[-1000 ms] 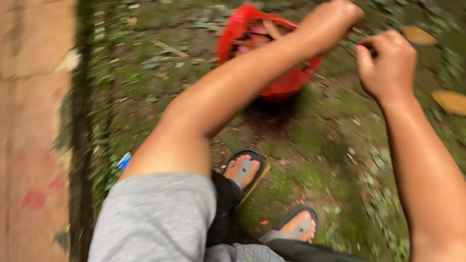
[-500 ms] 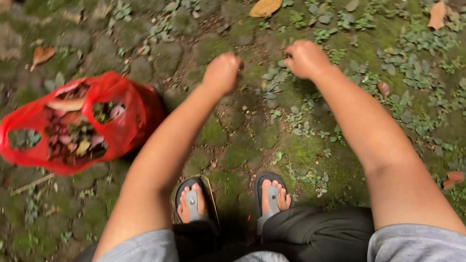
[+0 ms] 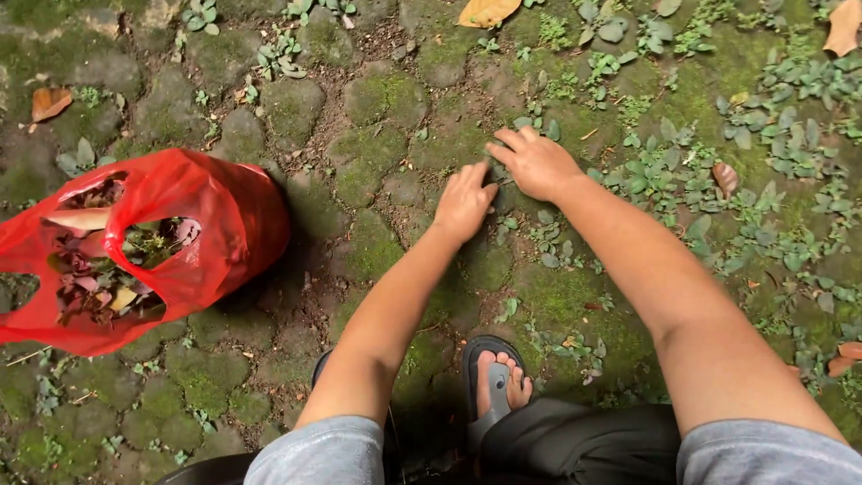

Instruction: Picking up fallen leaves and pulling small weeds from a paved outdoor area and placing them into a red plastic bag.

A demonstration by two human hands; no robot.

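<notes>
Crouching over mossy paving stones [image 3: 368, 162], the person has both hands down at one joint between the stones. The left hand [image 3: 465, 202] rests knuckles-up with its fingers [image 3: 480, 180] curled together into the gap, where a small weed [image 3: 503, 175] seems to sit; whether they actually pinch it I cannot tell, since the hand covers the tips. The right hand [image 3: 539, 162] lies just beside it, touching or nearly so, fingers [image 3: 505, 144] loosely spread and pointing left across the same joint.

Judging by the ground, some work is done: a red plastic bag [image 3: 153, 242], lying open-mouthed on the stones well to the left, already holds a mix of brown leaves and green scraps. Much appears left: low green weeds [image 3: 772, 144] crowd the stones to the right, and dry fallen leaves [image 3: 489, 11] lie at the top edge and far left.

The bag is plain red with loop handles; no label, print or sign shows anywhere.
</notes>
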